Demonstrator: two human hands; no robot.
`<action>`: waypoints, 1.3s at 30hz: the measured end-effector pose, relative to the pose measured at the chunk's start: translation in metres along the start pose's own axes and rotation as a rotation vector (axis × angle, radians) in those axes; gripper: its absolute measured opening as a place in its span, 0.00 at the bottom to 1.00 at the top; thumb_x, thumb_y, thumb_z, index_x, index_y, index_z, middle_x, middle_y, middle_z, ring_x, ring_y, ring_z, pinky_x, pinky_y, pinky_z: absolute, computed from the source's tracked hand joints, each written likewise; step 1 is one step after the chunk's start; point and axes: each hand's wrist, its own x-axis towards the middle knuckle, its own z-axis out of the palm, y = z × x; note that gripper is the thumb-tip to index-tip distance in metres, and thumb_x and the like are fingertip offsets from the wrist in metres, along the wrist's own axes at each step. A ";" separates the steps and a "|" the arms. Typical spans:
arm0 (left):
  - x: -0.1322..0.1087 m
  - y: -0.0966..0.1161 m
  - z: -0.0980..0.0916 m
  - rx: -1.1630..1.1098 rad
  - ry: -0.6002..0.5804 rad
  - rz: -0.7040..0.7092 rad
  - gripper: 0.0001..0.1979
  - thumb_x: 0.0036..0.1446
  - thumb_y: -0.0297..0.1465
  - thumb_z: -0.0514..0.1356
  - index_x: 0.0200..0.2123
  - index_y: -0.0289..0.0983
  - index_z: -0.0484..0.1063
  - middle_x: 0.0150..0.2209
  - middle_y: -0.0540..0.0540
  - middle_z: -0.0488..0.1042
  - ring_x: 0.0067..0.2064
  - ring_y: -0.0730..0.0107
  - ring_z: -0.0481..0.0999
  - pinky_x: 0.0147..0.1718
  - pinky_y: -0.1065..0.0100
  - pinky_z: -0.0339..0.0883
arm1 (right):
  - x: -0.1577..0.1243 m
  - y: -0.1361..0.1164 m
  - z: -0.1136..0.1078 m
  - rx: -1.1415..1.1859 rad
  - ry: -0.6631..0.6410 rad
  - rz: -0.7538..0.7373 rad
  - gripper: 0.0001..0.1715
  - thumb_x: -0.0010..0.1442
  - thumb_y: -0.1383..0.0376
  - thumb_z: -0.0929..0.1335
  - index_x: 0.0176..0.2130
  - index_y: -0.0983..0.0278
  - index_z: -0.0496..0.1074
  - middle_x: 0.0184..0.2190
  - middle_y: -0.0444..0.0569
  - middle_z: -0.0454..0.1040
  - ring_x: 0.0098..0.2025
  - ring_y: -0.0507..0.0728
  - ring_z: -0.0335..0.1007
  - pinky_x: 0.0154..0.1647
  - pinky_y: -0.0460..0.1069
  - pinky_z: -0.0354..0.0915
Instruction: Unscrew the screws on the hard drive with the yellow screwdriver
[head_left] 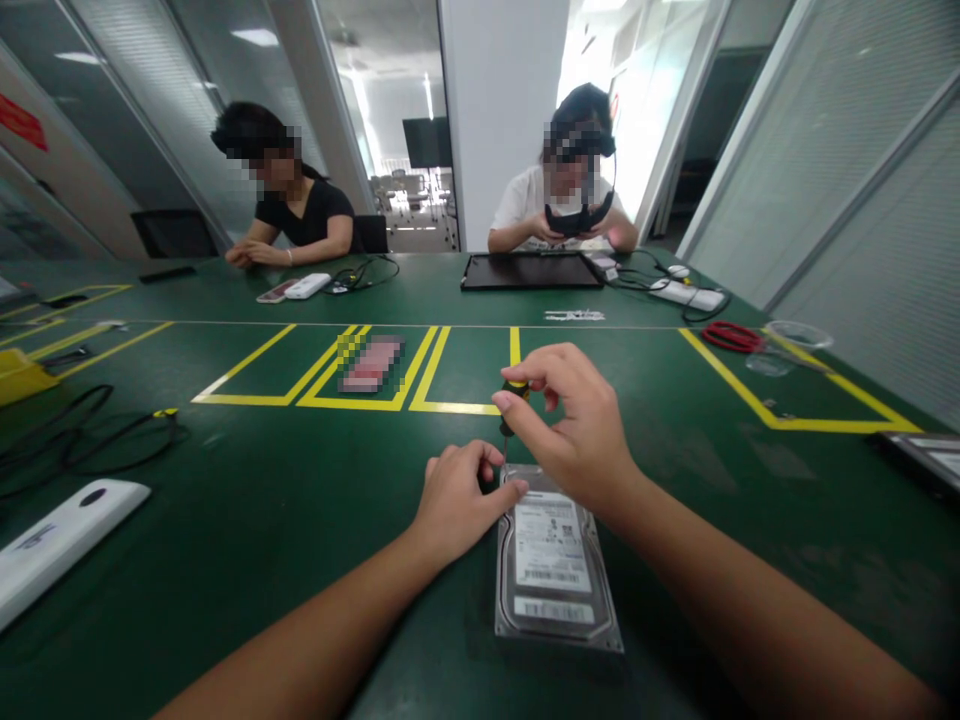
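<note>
A silver hard drive (553,545) with a white printed label lies flat on the green table, its long side running away from me. My right hand (583,425) pinches a small black-and-yellow screwdriver (507,424) by the handle. The screwdriver stands nearly upright, with its shaft pointing down at the drive's far left corner. My left hand (456,500) grips that corner, thumb on top of the drive and curled fingers close to the shaft. The screwdriver's tip is too small to make out, and so is any screw beneath it.
Yellow tape (352,404) marks boxes across the table. A white power bank (67,540) and black cables (112,440) lie left. At right are a red cable coil (726,337), a clear dish (802,335) and another drive (926,455). Two people sit opposite, one behind a black tray (532,286).
</note>
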 end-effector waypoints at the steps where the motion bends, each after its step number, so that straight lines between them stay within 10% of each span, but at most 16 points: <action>1: 0.000 0.000 0.000 0.002 0.004 -0.003 0.14 0.53 0.43 0.65 0.35 0.40 0.69 0.30 0.53 0.72 0.36 0.64 0.70 0.36 0.65 0.53 | 0.000 0.000 0.000 0.000 0.005 0.009 0.06 0.60 0.66 0.70 0.40 0.63 0.74 0.37 0.48 0.71 0.40 0.55 0.67 0.39 0.51 0.65; 39: 0.000 -0.003 0.001 -0.012 0.011 0.005 0.15 0.52 0.43 0.66 0.36 0.40 0.70 0.30 0.53 0.73 0.37 0.63 0.70 0.36 0.65 0.55 | 0.001 -0.001 -0.002 -0.027 0.054 -0.001 0.08 0.59 0.70 0.70 0.41 0.63 0.74 0.36 0.45 0.73 0.36 0.53 0.67 0.37 0.49 0.64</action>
